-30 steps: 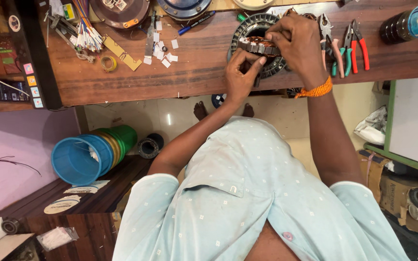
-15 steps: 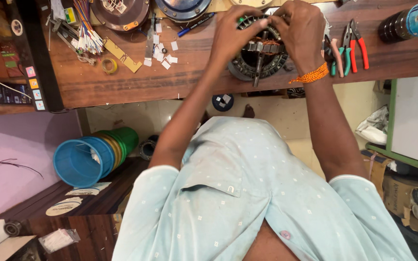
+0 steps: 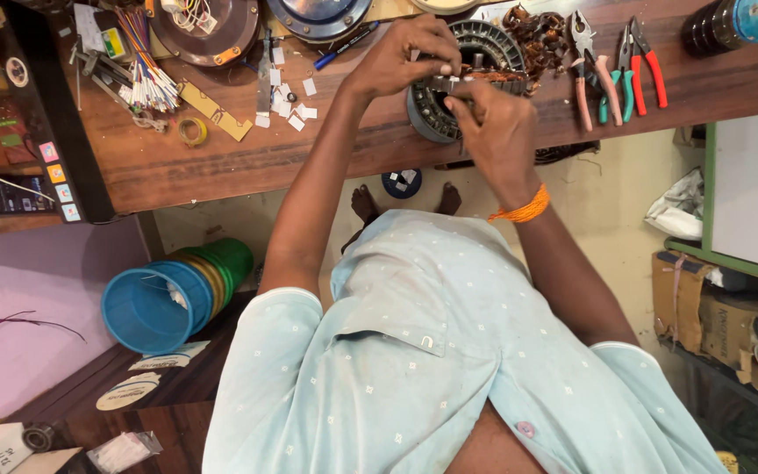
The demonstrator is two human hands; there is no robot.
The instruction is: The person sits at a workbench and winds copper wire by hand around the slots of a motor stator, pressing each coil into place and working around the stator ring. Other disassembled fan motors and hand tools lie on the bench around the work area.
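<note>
On the worn wooden bench, left hand and right hand both pinched on the ribbed round stator

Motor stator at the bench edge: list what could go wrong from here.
1. The motor stator sits at the very edge of the wooden bench, with both hands, left hand and right hand, working on it; a hard tug might tip it off toward the bare feet below.
2. The pliers lie close by the right hand; an elbow swing could knock them.
</note>
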